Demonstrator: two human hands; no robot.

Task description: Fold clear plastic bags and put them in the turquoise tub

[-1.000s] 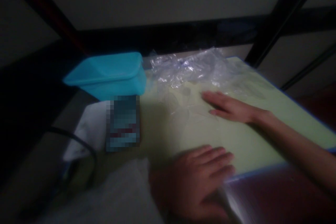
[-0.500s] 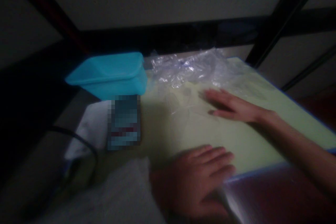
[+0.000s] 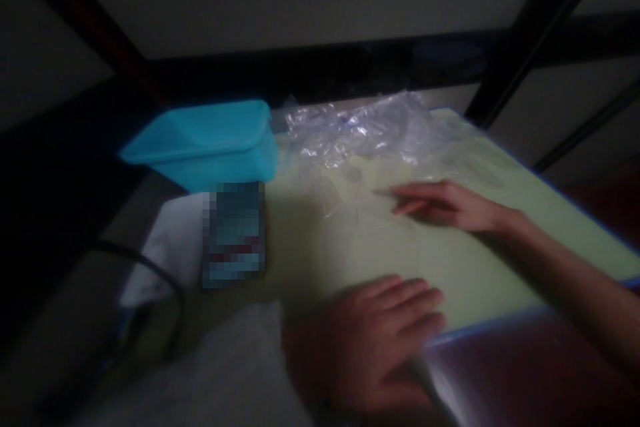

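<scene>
A thin clear plastic bag (image 3: 345,203) lies flat on the yellow-green tabletop (image 3: 475,273). At its right side is my right hand (image 3: 445,205), index finger stretched out and thumb held apart below it, with nothing visible between them. Whether the fingertips touch the bag, I cannot tell. My left hand (image 3: 380,340) rests palm down by the table's near edge, fingers extended and holding nothing. Behind the flat bag sits a crumpled heap of clear plastic bags (image 3: 370,127).
At the back left stands a turquoise plastic basket (image 3: 215,163). A blurred-out dark item (image 3: 235,233) lies before it, beside a white sheet-like thing (image 3: 167,247). A black cable (image 3: 150,263) curves across the left side. A wall rises behind the table.
My right hand has turned from flat and spread to tilted on its side, its fingers drawn closer together. The left hand stays in place. The view has shifted very slightly.
</scene>
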